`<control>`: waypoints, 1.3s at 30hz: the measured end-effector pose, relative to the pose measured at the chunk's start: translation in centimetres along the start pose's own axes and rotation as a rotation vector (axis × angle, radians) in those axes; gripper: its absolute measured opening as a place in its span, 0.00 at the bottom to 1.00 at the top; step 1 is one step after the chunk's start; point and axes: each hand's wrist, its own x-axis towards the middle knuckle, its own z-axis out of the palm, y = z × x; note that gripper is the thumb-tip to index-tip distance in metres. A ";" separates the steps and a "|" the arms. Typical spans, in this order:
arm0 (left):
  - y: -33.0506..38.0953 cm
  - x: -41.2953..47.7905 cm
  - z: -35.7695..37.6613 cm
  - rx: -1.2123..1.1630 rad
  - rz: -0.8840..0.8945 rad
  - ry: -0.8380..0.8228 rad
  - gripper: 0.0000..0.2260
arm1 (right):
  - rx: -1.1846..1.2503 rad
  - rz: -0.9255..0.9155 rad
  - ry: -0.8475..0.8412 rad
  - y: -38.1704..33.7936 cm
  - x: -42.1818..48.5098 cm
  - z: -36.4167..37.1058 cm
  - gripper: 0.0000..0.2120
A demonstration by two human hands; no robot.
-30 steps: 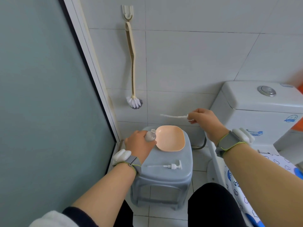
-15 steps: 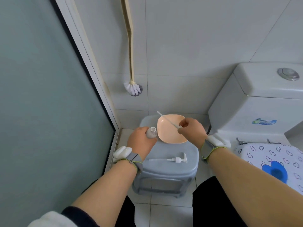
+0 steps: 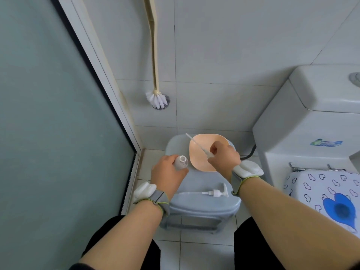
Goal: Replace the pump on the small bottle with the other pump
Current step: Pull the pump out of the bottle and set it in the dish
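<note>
1. Head view: the left hand (image 3: 169,173) is wrapped around the small bottle (image 3: 181,162), holding it upright on the left part of a grey plastic stool (image 3: 202,201); the bottle's neck is open, with no pump in it.
2. The right hand (image 3: 224,157) is closed on the removed pump (image 3: 198,146), gripping its head end, which the fingers hide. Its thin white tube slants up and to the far left over a peach-coloured dish (image 3: 204,152) that sits on the far side of the stool.
3. The other pump (image 3: 209,192) lies flat on the near part of the stool, nozzle to the right and tube pointing left, apart from both hands.
4. A toilet brush (image 3: 158,99) hangs on the tiled wall beyond the stool, and a toilet cistern (image 3: 311,123) stands to the right.
</note>
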 end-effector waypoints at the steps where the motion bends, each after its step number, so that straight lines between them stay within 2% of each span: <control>1: -0.1 0.1 0.0 0.007 0.001 -0.001 0.15 | -0.015 0.003 -0.001 0.1 0.5 0.6 0.09; 12: -0.8 0.5 0.2 0.029 0.015 0.019 0.16 | -0.175 -0.081 -0.071 1.4 2.1 2.2 0.17; 22: -1.0 0.5 0.3 0.003 0.010 0.014 0.14 | -0.232 -0.151 -0.033 1.3 1.9 1.9 0.18; 26: -0.7 0.3 0.1 -0.015 0.012 0.018 0.14 | -0.151 -0.167 0.089 1.7 1.8 1.5 0.14; 28: -0.4 0.0 0.0 -0.022 0.012 0.027 0.14 | -0.075 -0.131 0.156 2.0 1.6 1.2 0.11; 30: -0.1 -0.5 -0.2 -0.026 0.017 0.035 0.14 | 0.043 -0.041 0.153 2.7 0.9 0.9 0.08; 36: 1.2 -1.8 -1.0 -0.026 0.050 0.077 0.14 | 0.178 0.273 -0.051 3.9 -1.7 0.2 0.05; 39: 1.4 -2.3 -1.3 -0.043 0.059 0.091 0.13 | 0.386 0.352 -0.157 4.8 -2.8 1.1 0.07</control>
